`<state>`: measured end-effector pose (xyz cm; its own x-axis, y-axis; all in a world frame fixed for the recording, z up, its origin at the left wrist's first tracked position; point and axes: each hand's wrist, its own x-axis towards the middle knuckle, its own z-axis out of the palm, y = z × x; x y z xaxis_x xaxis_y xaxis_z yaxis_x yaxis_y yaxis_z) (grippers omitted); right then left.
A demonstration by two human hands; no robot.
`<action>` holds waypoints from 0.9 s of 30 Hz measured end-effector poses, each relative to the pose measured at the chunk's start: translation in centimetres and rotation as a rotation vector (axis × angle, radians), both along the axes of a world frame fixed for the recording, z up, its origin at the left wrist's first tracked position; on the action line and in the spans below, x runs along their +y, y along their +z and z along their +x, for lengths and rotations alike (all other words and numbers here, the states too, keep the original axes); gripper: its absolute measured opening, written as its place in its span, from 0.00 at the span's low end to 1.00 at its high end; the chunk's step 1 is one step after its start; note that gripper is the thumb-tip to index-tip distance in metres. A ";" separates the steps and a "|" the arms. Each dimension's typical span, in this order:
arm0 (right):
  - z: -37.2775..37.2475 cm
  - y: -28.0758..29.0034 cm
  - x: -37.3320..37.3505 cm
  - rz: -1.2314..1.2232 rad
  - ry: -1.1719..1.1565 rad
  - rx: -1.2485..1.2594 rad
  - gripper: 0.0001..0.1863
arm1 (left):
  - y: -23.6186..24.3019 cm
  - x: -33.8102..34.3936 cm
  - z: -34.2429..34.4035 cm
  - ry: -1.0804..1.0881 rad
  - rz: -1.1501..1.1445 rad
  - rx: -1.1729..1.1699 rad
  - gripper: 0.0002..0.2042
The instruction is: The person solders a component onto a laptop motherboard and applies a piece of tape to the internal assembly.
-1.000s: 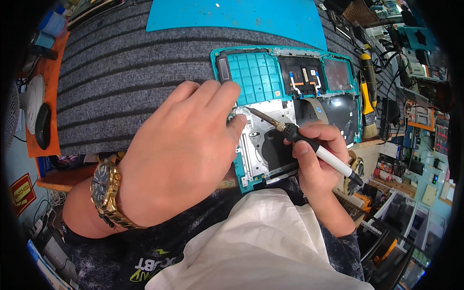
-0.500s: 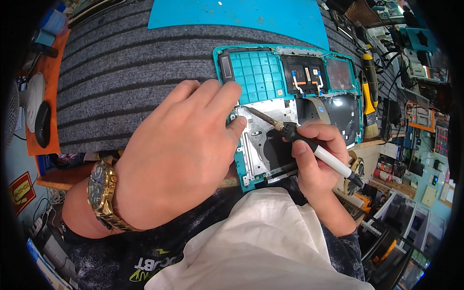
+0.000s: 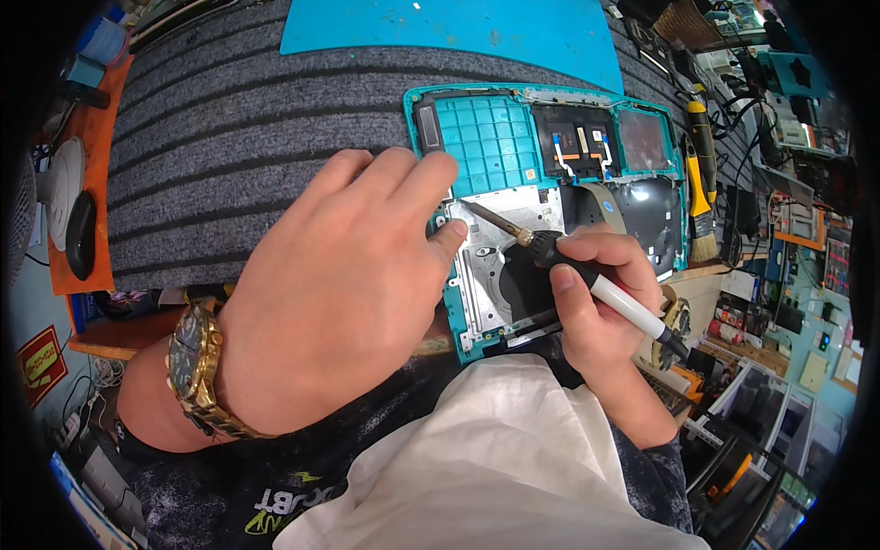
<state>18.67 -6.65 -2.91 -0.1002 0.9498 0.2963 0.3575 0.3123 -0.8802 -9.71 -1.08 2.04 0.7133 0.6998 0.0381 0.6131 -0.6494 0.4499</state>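
A teal laptop case point(image 3: 486, 137), its inner side up, lies at the near edge of the mat. Its lower left part carries a silver metal plate point(image 3: 513, 206). My left hand point(image 3: 339, 275), wearing a gold watch point(image 3: 194, 362), is closed over the case's left edge, with the thumb tip by the plate. What may lie under those fingers is hidden. In my right hand point(image 3: 605, 335) is a soldering iron point(image 3: 628, 307) with a black grip and white handle. Its tip reaches the plate's upper left corner, close beside my left index finger and thumb.
Beneath the case spreads a grey ribbed mat point(image 3: 229, 137), with a blue sheet point(image 3: 449, 32) at the far side. On the right are a yellow-black tool point(image 3: 697, 170) and a brush point(image 3: 704, 234). A black computer mouse point(image 3: 81, 236) sits at the left on an orange surface point(image 3: 96, 174).
The soldering iron and my right hand have shifted very slightly left. My left hand and the laptop case stay nearly where they were.
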 end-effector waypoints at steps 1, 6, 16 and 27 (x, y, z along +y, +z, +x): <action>0.1 0.0 0.0 0.012 0.004 -0.012 0.12 | 0.0 0.0 0.0 0.001 -0.001 0.003 0.21; 0.1 -0.5 -0.3 -0.017 -0.035 0.101 0.12 | -0.1 0.1 -0.1 0.010 -0.006 -0.004 0.20; 0.2 -0.6 -0.2 0.000 -0.003 0.057 0.12 | -0.2 0.0 0.0 0.024 0.002 -0.017 0.20; 0.0 -0.5 -0.8 -0.089 -0.066 0.126 0.12 | -0.2 -0.1 0.0 0.023 0.001 -0.009 0.20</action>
